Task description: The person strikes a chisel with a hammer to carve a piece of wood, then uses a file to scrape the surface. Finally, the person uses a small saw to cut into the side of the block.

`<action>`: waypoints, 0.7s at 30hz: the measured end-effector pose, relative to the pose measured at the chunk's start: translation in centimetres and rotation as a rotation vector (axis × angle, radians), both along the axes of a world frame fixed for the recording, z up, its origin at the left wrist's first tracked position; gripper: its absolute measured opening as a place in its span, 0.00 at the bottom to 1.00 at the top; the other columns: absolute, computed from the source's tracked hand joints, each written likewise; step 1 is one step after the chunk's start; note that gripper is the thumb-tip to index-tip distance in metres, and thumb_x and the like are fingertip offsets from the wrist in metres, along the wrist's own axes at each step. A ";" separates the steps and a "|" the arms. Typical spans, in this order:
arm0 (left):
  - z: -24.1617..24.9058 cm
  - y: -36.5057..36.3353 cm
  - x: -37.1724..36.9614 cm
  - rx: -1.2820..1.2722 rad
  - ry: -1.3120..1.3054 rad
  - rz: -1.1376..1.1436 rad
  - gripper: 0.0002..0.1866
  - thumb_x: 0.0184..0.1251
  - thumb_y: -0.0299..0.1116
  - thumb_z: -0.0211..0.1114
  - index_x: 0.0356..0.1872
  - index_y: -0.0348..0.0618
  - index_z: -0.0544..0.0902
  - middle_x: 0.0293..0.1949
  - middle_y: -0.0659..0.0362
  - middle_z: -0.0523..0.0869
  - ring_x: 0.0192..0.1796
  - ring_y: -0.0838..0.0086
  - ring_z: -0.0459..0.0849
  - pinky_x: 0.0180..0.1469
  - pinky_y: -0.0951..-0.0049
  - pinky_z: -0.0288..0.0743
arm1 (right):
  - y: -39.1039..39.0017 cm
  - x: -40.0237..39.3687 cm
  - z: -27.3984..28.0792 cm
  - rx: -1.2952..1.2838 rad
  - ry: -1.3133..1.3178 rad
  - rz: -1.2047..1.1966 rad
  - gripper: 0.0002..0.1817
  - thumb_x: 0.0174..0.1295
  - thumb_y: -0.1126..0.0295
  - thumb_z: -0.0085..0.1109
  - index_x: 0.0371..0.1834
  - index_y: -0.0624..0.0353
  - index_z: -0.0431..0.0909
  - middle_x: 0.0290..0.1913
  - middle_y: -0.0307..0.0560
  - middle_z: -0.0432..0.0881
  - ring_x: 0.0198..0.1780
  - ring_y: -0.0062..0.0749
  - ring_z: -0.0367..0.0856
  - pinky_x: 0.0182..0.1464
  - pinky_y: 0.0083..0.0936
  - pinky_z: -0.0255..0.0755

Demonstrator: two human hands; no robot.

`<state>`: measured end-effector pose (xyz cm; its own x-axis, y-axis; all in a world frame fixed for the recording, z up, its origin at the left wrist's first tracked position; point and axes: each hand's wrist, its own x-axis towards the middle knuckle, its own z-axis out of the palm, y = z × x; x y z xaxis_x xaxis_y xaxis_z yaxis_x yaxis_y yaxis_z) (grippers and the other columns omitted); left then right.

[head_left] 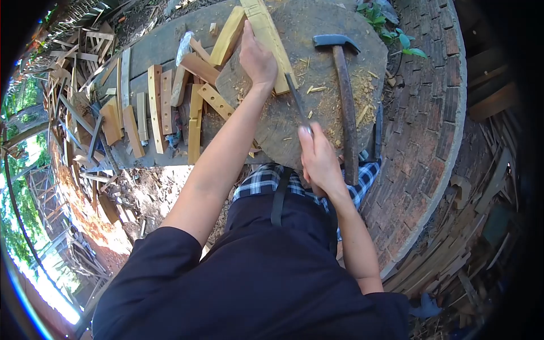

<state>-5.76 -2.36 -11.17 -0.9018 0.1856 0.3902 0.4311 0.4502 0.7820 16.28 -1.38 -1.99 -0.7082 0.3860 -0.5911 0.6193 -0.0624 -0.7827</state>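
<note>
The right hand [320,161] is closed around the handle of a chisel [297,102], whose thin dark blade runs up to the edge of a pale wooden plank [271,39]. The left hand [258,56] presses down on that plank, fingers wrapped over it. The plank is long, yellowish and freshly cut, lying on a round grey chopping block [317,107] strewn with chips. A hammer [343,96] lies just beside the chisel, and cut wood pieces [156,105] are piled to the left

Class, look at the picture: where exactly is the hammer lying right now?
The wooden-handled hammer with a dark metal head lies on the round wooden chopping block, right of the right hand.
</note>
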 end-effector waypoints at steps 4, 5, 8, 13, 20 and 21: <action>-0.1 0.0 0.0 -0.021 0.009 -0.006 0.23 0.76 0.26 0.46 0.69 0.36 0.71 0.56 0.42 0.84 0.54 0.48 0.84 0.55 0.55 0.75 | 0.4 -2.5 -2.4 0.315 0.064 0.041 0.20 0.78 0.56 0.41 0.43 0.66 0.67 0.26 0.68 0.81 0.31 0.66 0.83 0.33 0.54 0.73; -0.2 0.1 0.0 -0.017 0.012 -0.001 0.23 0.76 0.26 0.46 0.69 0.36 0.71 0.56 0.42 0.84 0.54 0.48 0.84 0.55 0.55 0.75 | 0.7 -2.0 -2.5 0.250 0.071 0.039 0.21 0.78 0.54 0.40 0.45 0.65 0.67 0.28 0.71 0.81 0.38 0.72 0.81 0.38 0.58 0.71; -1.1 0.2 -0.7 -0.005 0.123 0.007 0.23 0.76 0.25 0.46 0.69 0.36 0.71 0.56 0.42 0.83 0.55 0.47 0.84 0.55 0.55 0.75 | 0.9 1.5 -0.2 0.175 -0.036 0.110 0.20 0.77 0.54 0.41 0.47 0.64 0.68 0.28 0.70 0.82 0.37 0.72 0.81 0.38 0.57 0.71; -0.9 0.3 -0.4 0.008 0.139 0.012 0.22 0.75 0.25 0.47 0.68 0.33 0.72 0.57 0.41 0.82 0.56 0.48 0.83 0.57 0.56 0.75 | 0.4 1.3 -0.6 0.259 -0.018 0.105 0.20 0.78 0.54 0.42 0.46 0.64 0.67 0.25 0.66 0.82 0.28 0.62 0.84 0.31 0.53 0.72; -0.7 0.1 -0.4 -0.049 0.034 -0.013 0.25 0.70 0.22 0.48 0.69 0.33 0.69 0.60 0.41 0.80 0.61 0.48 0.78 0.62 0.56 0.72 | -0.9 2.8 0.9 -0.041 -0.006 -0.017 0.20 0.79 0.56 0.41 0.43 0.65 0.67 0.13 0.47 0.73 0.10 0.32 0.75 0.13 0.30 0.66; -0.6 -0.1 -0.3 -0.057 0.026 -0.018 0.25 0.70 0.22 0.48 0.69 0.33 0.69 0.60 0.41 0.80 0.61 0.48 0.79 0.62 0.56 0.72 | -0.6 2.6 1.0 -0.070 -0.031 -0.022 0.19 0.79 0.56 0.42 0.43 0.65 0.67 0.12 0.47 0.72 0.10 0.32 0.75 0.12 0.31 0.64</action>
